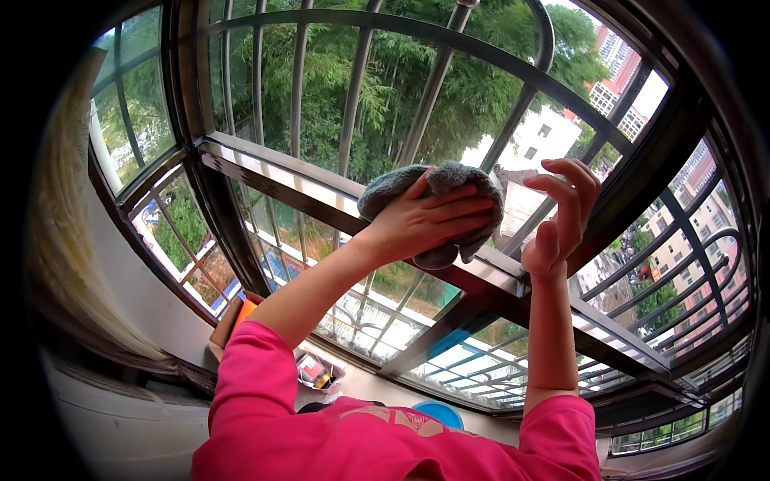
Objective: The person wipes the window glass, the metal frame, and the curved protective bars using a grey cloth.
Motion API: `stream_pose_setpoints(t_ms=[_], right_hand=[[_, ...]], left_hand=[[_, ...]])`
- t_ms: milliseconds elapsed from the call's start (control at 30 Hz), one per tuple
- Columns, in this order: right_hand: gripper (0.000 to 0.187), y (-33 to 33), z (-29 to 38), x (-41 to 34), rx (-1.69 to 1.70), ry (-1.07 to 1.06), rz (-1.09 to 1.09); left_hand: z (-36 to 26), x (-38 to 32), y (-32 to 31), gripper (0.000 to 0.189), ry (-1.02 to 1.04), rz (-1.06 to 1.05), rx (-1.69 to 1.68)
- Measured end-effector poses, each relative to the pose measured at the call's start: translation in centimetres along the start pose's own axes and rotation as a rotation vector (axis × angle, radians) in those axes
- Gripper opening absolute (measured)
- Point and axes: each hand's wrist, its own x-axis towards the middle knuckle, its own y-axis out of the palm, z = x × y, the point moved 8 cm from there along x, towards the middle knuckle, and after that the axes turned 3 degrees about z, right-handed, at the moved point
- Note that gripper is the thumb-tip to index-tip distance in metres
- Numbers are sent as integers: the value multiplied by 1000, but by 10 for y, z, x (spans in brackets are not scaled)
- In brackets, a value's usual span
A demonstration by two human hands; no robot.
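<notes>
A grey-green terry cloth [391,187] lies bunched under my left hand [430,219], whose fingers stretch across it. The cloth is up against the dark horizontal rail [289,195] of the window frame and overlaps the pane above it. How firmly it touches the glass cannot be made out. To the right, my right hand [562,210] is raised near the vertical frame post, fingers curled and apart, with nothing in it. Behind both hands, metal security bars [355,90] run outside the glass.
Below the window, a windowsill [361,385] bears a small container of items [316,370], a blue round basin [439,413] and a cardboard box [231,321]. A pale curtain [78,258] hangs at the left. A side window with bars [668,252] stands to the right.
</notes>
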Motion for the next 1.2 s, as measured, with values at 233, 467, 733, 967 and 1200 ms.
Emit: stream_pose_setpoints(t_ms=[233,467,733,967,1200], right_hand=[[38,10,-4,-1,-16,20,30],[33,9,-9,-7,-51,29,53],[29,27,0,-4,-24,49,66],[23,38,2,5,-58,73,-14],[17,50,-8,11,-30,197,-76]], left_hand=[[37,-28,-12,46,-7,5,96],[83,-61,-30,57,-85,14,131],[121,-92,-71,46,-339,-211,368],[3,-12,-42,40,-323,-478,83],[-8,8,4,40,-344,-387,-19]])
